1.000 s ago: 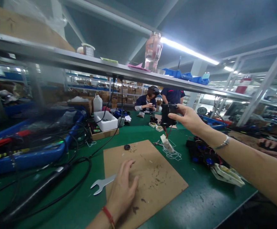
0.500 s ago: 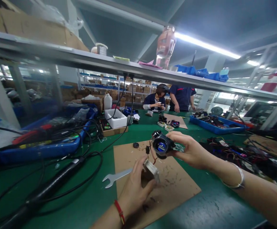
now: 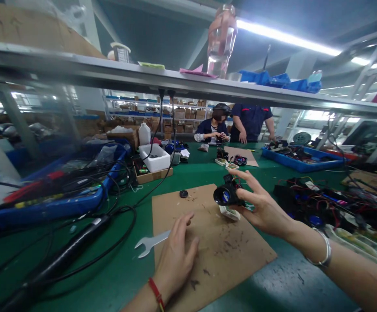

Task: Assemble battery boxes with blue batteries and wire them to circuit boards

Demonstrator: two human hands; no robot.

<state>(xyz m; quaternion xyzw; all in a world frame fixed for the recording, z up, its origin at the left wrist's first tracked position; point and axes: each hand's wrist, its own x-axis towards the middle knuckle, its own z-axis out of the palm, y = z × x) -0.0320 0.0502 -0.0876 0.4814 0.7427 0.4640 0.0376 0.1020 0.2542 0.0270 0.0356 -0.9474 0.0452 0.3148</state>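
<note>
My right hand (image 3: 261, 208) grips a black lens unit (image 3: 225, 196) with a round blue-tinted glass, its thumb below and some fingers spread above. Just beneath the unit is a small pale tray-like part (image 3: 230, 213); whether it rests on the cardboard sheet (image 3: 214, 255) or hangs from wires I cannot tell. With fingers apart and nothing held, my left hand (image 3: 179, 251) is over the sheet's left side. An open-ended wrench (image 3: 151, 243) lies beside it, partly hidden by the hand. Farther back on the sheet sits a small black ring-shaped part (image 3: 183, 193).
At left are a blue bin (image 3: 87, 203) of cables and a thick black tube (image 3: 68, 247). A white foam box (image 3: 156, 158) stands behind. Wired assemblies (image 3: 318, 199) and a blue tray (image 3: 301, 162) lie right. Two people (image 3: 216, 125) are across the table; a shelf (image 3: 188, 82) crosses overhead.
My left hand has let go of the pale part and moved slightly down and left. My right hand has shifted right with the lens unit, and the pale part is now beneath it.
</note>
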